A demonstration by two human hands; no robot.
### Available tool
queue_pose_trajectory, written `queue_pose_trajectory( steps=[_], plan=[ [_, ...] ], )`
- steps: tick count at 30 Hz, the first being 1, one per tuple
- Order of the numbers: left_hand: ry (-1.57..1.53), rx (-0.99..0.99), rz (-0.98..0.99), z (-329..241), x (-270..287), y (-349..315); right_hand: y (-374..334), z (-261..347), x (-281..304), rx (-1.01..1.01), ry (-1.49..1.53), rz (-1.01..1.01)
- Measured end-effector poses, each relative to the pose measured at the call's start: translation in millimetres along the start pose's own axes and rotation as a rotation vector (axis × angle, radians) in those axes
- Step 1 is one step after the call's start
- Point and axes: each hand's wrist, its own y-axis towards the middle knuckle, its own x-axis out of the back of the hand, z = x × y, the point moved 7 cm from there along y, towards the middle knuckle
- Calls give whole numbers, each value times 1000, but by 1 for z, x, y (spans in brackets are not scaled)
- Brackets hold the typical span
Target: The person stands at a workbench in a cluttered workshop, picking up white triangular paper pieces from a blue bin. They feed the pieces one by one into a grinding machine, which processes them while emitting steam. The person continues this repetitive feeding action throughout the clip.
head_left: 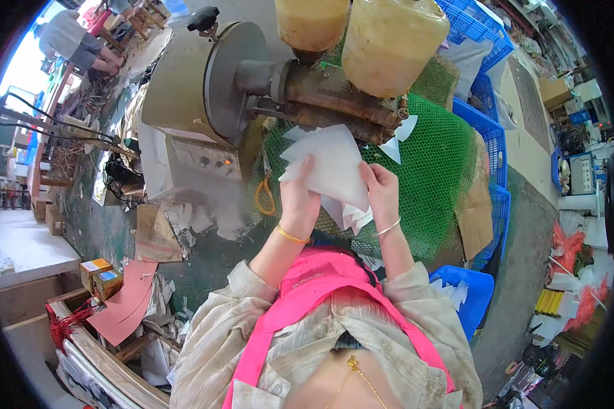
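Left hand (299,198) and right hand (382,191) both grip a stack of white paper sheets (327,167) over green mesh (436,177), just below a rusty machine (320,95).

I see thin matt white paper sheets (331,167), a rusty rough metal machine (334,102) behind, green plastic mesh (436,170), and glossy blue plastic crates (488,129).

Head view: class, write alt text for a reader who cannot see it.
Both hands, left hand and right hand, hold a stack of white sheets over green mesh, before a rusty machine with two yellowish jugs.
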Motion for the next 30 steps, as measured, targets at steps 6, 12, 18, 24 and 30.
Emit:
queue_pose_trajectory(
  steps=[6, 12, 18, 24, 30],
  plan=[
    [-2, -51, -58, -5, 2, -1, -7, 26, -9, 133, 45, -38],
    [-19, -36, -56, 1, 1, -5, 7, 3, 5, -14, -26, -97],
    [-10, -60, -49, -11, -14, 3, 27, 5, -3, -147, 164, -47],
    [3, -44, -17, -4, -10, 1, 6, 6, 2, 55, -67, -115],
    [54, -26, 48, -3, -16, 6, 28, 11, 9, 3, -68, -182]
  ],
)
